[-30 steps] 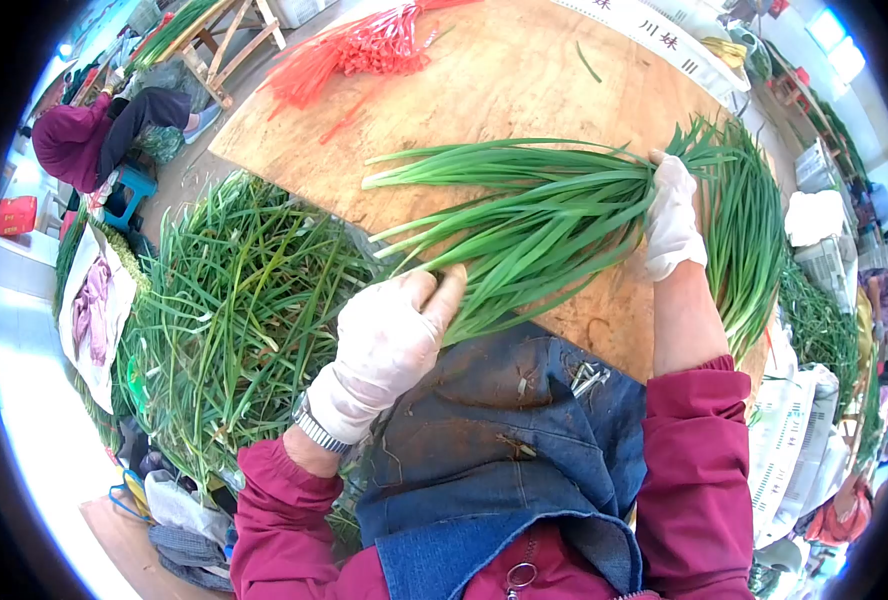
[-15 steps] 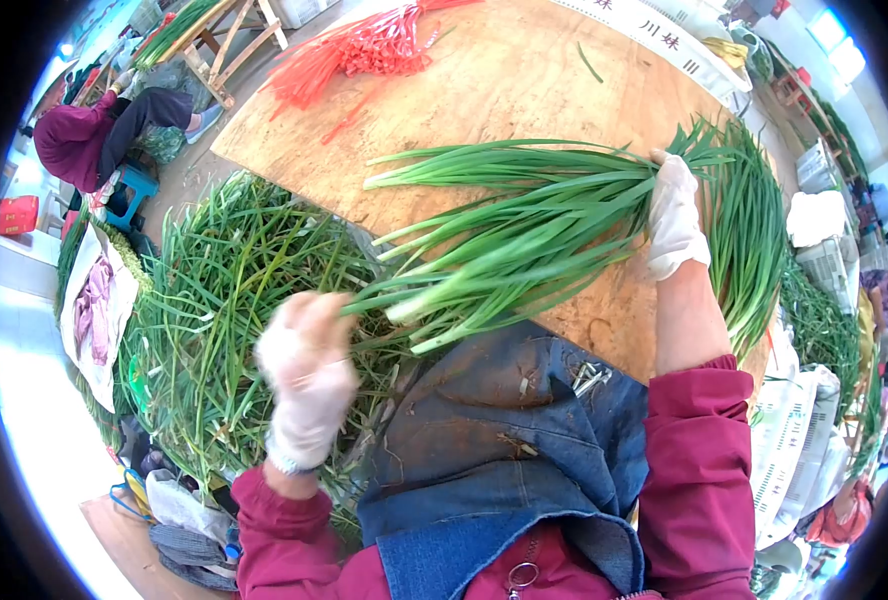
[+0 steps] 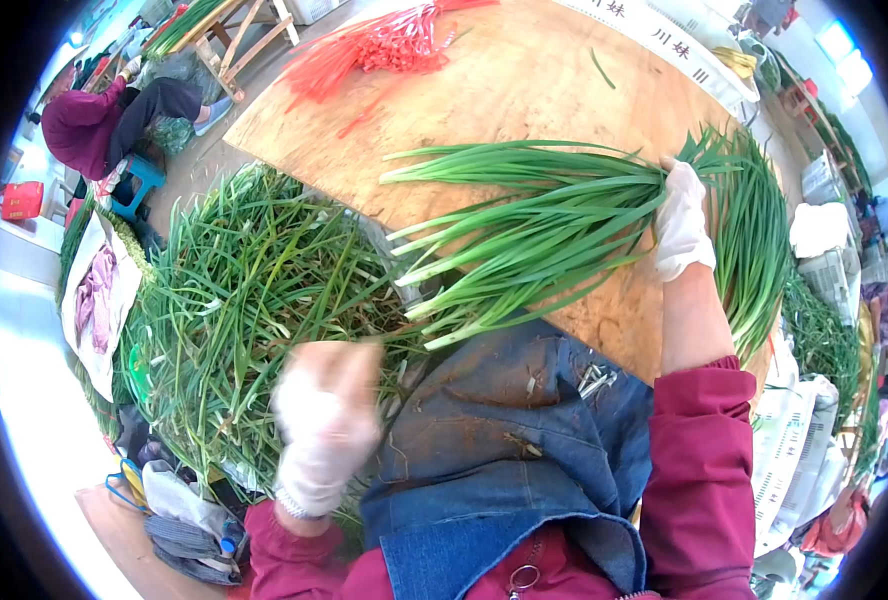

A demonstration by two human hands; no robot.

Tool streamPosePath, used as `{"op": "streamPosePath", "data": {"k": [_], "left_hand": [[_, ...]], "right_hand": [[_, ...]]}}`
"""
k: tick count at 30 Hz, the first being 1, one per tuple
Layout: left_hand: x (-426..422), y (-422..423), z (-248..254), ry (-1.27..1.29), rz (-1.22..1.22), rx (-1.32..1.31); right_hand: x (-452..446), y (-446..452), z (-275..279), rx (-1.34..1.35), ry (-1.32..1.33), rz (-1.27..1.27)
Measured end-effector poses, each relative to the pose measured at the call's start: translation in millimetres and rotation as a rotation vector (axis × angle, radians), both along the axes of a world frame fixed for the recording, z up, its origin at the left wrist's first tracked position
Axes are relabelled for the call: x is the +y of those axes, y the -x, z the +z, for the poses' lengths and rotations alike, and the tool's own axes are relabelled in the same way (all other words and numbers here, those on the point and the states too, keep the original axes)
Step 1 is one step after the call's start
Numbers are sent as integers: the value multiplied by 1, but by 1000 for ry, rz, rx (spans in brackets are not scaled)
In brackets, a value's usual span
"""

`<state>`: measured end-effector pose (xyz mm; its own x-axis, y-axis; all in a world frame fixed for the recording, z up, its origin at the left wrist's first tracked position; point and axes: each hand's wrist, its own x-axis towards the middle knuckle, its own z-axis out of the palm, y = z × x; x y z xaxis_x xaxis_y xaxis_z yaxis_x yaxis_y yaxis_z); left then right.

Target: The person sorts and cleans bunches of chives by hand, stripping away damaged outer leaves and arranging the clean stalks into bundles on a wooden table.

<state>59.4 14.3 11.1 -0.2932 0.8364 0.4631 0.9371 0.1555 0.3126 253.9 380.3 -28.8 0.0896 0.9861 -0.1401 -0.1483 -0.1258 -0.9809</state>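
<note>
My right hand (image 3: pixel 684 222), in a whitish glove, is closed round the leafy end of a bunch of long green stalks (image 3: pixel 534 215). The bunch fans out leftward over the wooden board (image 3: pixel 524 80), its pale ends hanging past the board's near edge. My left hand (image 3: pixel 326 415), gloved and with a metal watch at the wrist, is blurred by motion in front of the loose heap of green leaves (image 3: pixel 254 290); its fingers are smeared. Another pile of green stalks (image 3: pixel 749 240) lies on the board just beyond my right hand.
Red plastic ties (image 3: pixel 379 55) lie at the board's far left. A white box with printed characters (image 3: pixel 654 35) borders the far edge. A seated person (image 3: pixel 89 125) works at the upper left near a blue stool (image 3: pixel 141 185). Newspapers (image 3: pixel 789 450) hang at the right.
My left hand has moved from the bunch's pale ends down and left, over the loose heap, after pulling at some strands. My right hand keeps its hold. The view has shifted slightly.
</note>
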Motion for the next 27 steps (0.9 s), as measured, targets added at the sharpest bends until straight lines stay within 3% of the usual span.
{"op": "streamPosePath", "data": {"k": [1, 5, 10, 13, 17, 20, 23, 24, 27], "left_hand": [[16, -11, -2, 31, -136, -56], [74, -11, -20, 123, -126, 183], [88, 7, -36, 70, -272, 191], [88, 7, -27, 15, -228, 176], [80, 9, -24, -98, -166, 170], [47, 27, -24, -102, -22, 117], [-26, 76, -22, -366, 230, 222], [-49, 85, -16, -312, 397, 222], [-84, 88, -7, 238, 750, 449]], "right_hand": [[0, -1, -1, 10, -3, 11], [3, -6, -8, 12, -58, 28], [-5, 0, 4, -93, -85, 8], [-18, 5, 19, -151, -64, -6], [-5, 6, 12, 9, 54, -21], [20, -1, -10, -15, 5, -42], [22, -6, -15, -70, -42, -34], [18, -3, -11, -50, -37, -39], [15, -4, -11, -74, -71, -28]]}}
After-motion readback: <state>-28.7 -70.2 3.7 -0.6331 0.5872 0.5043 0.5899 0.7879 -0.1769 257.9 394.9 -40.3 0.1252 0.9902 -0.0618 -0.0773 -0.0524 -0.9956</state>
